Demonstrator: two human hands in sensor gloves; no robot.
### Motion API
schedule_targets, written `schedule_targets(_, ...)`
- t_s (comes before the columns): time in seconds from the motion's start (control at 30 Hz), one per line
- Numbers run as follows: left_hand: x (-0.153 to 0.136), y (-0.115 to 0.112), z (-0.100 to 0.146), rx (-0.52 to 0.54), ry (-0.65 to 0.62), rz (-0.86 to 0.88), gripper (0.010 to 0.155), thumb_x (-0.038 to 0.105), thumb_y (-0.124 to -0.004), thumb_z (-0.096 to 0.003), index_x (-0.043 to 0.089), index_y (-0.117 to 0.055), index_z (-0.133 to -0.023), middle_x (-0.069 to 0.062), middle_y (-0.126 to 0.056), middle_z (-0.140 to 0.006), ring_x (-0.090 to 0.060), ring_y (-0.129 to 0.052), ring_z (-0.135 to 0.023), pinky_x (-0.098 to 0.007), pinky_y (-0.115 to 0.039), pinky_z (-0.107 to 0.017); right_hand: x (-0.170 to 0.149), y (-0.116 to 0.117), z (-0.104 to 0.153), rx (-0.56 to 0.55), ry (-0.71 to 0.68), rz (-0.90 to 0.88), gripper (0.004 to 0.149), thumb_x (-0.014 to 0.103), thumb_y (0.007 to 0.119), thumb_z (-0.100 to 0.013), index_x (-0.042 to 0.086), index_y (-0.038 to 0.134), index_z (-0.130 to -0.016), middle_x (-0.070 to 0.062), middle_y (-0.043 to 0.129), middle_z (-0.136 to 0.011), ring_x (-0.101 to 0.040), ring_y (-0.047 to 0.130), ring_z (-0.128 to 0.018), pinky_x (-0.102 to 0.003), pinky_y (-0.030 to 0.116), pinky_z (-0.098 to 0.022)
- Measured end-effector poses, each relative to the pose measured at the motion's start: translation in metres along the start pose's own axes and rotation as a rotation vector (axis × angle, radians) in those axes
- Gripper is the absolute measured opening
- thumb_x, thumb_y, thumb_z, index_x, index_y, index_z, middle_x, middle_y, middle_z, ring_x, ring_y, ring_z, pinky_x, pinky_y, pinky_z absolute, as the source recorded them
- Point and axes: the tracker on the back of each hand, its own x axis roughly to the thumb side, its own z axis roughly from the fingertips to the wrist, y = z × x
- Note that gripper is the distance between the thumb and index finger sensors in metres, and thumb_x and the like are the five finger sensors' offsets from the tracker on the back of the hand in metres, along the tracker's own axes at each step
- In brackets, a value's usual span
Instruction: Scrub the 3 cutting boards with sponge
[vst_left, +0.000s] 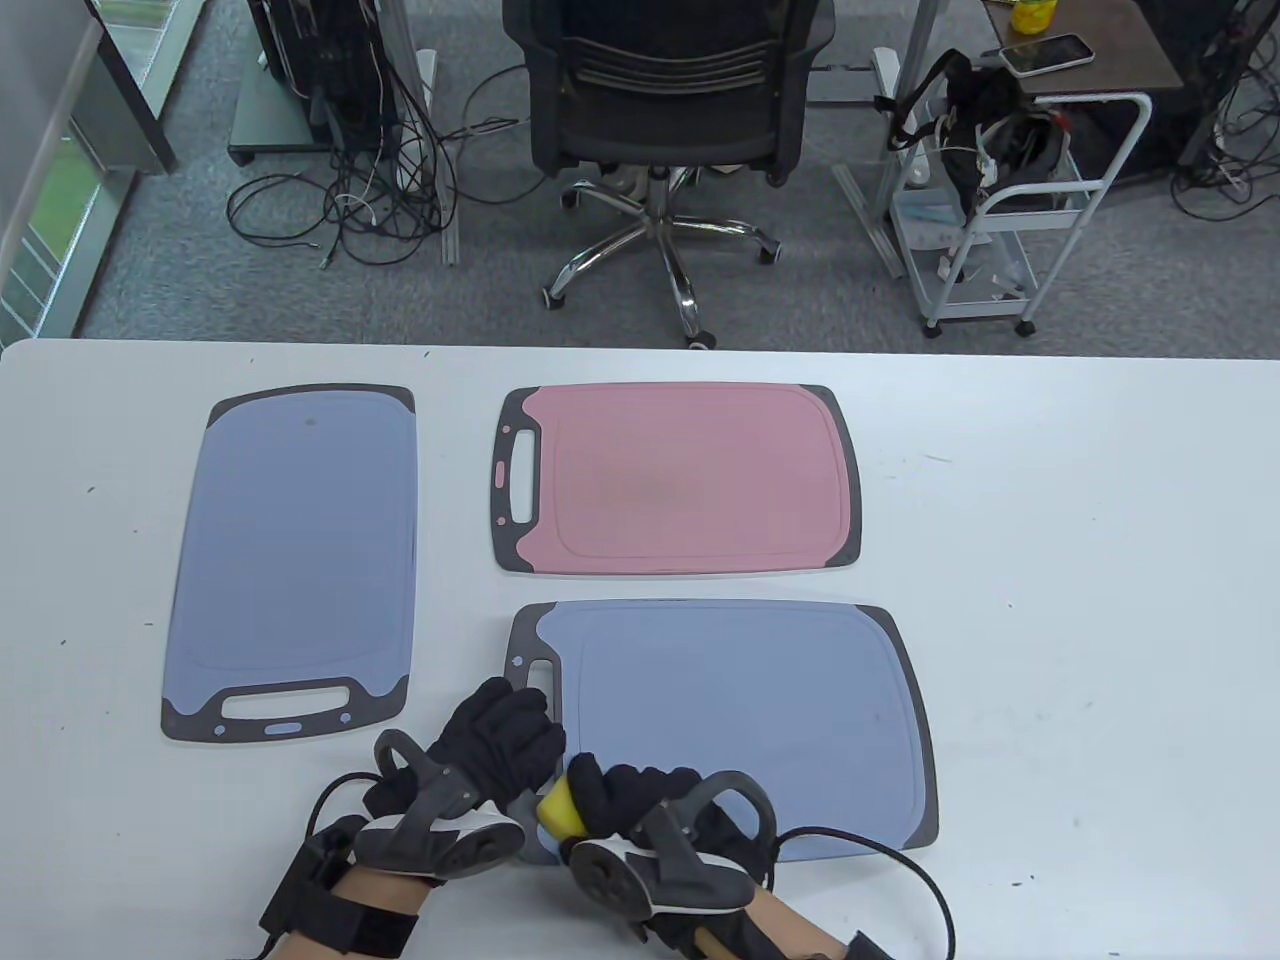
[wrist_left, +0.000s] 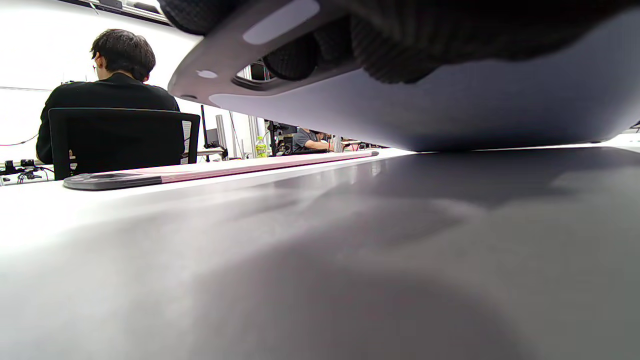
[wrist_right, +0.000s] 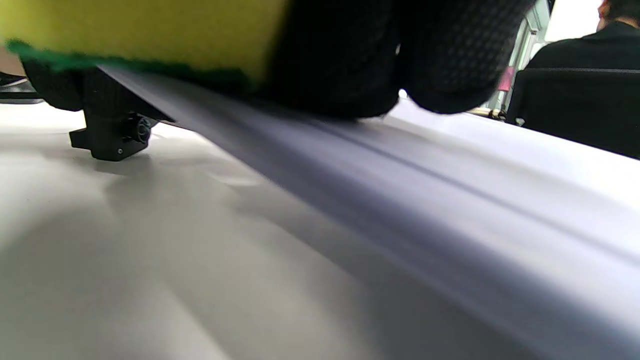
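Gripping the handle end of the near blue cutting board (vst_left: 760, 720), the left hand (vst_left: 500, 740) has its fingers (wrist_left: 290, 62) curled through the handle slot and lifts that end off the table (vst_left: 1080, 600); the board tilts. Just beside it, the right hand (vst_left: 640, 795) clutches the yellow sponge (vst_left: 560, 805), green face pressed to the board's near left corner. Both wrists come in low. The pink board (vst_left: 690, 480) and the other blue board (vst_left: 295, 550) lie flat farther back

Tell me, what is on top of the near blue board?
On the near blue board, at its handle end, lie the left hand and the right hand, which grips a yellow sponge. The hands hide that corner; the rest looks bare.
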Motion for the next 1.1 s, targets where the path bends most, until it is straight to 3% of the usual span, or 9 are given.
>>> schedule_targets(0.17, 0.000, 0.000, -0.001, -0.008, 0.001, 0.000, 0.043, 0.038, -0.079, -0.0587, 0.030, -0.056, -0.094, 0.008, -0.070, -0.095, -0.021, -0.070, -0.103, -0.055, -0.059, -0.076, -0.025, 0.008, 0.022, 0.001, 0.067, 0.012, 0.075, 0.060, 0.061, -0.047, 0.009, 0.059, -0.102, -0.008, 0.082, -0.069, -0.013, 0.089, -0.042, -0.041, 0.082, -0.042)
schedule_targets(0.3, 0.000, -0.001, -0.001, -0.015, 0.003, 0.005, 0.042, 0.037, -0.078, -0.0589, 0.029, -0.056, -0.094, 0.008, -0.069, -0.095, -0.021, -0.069, -0.103, -0.055, -0.058, -0.076, -0.061, 0.019, 0.056, 0.018, 0.169, 0.031, 0.075, 0.060, 0.060, -0.046, 0.008, 0.059, -0.102, -0.008, 0.082, -0.068, -0.014, 0.090, -0.042, -0.042, 0.082, -0.042)
schedule_targets(0.73, -0.001, -0.001, -0.002, -0.025, 0.020, 0.000, 0.043, 0.039, -0.078, -0.0588, 0.030, -0.055, -0.095, 0.009, -0.068, -0.096, -0.020, -0.068, -0.104, -0.054, -0.057, -0.077, -0.218, 0.055, 0.185, 0.165, 0.709, 0.008, 0.074, 0.057, 0.061, -0.046, 0.009, 0.058, -0.103, -0.010, 0.082, -0.074, -0.018, 0.090, -0.046, -0.045, 0.080, -0.044)
schedule_targets(0.8, 0.001, -0.001, -0.002, -0.037, 0.018, -0.015, 0.045, 0.042, -0.078, -0.0585, 0.030, -0.054, -0.095, 0.009, -0.068, -0.096, -0.019, -0.069, -0.104, -0.054, -0.058, -0.077, -0.230, 0.056, 0.194, 0.139, 0.770, -0.078, 0.073, 0.055, 0.065, -0.046, 0.011, 0.059, -0.103, -0.011, 0.081, -0.075, -0.021, 0.090, -0.049, -0.047, 0.078, -0.046)
schedule_targets(0.93, -0.002, -0.002, -0.002, -0.064, -0.004, -0.002, 0.060, 0.062, -0.077, -0.0525, 0.030, -0.053, -0.097, 0.009, -0.067, -0.098, -0.020, -0.068, -0.105, -0.054, -0.058, -0.077, -0.245, 0.054, 0.202, 0.192, 0.814, 0.014, 0.072, 0.055, 0.069, -0.045, 0.014, 0.058, -0.104, -0.010, 0.080, -0.079, -0.022, 0.089, -0.052, -0.047, 0.077, -0.049)
schedule_targets(1.03, 0.003, 0.001, -0.002, -0.052, -0.010, -0.087, 0.059, 0.062, -0.074, -0.0526, 0.029, -0.052, -0.097, 0.009, -0.067, -0.098, -0.020, -0.069, -0.105, -0.052, -0.061, -0.078, -0.254, 0.054, 0.204, 0.151, 0.842, -0.069, 0.072, 0.055, 0.069, -0.045, 0.014, 0.058, -0.104, -0.010, 0.080, -0.080, -0.022, 0.089, -0.053, -0.048, 0.077, -0.050)
schedule_targets(1.1, 0.008, 0.004, 0.002, 0.024, -0.018, -0.198, 0.057, 0.061, -0.071, -0.0505, 0.030, -0.054, -0.096, 0.011, -0.071, -0.096, -0.018, -0.075, -0.103, -0.049, -0.066, -0.078, -0.257, 0.053, 0.205, 0.128, 0.854, -0.113, 0.073, 0.055, 0.069, -0.045, 0.014, 0.058, -0.104, -0.010, 0.080, -0.080, -0.022, 0.089, -0.053, -0.047, 0.077, -0.050)
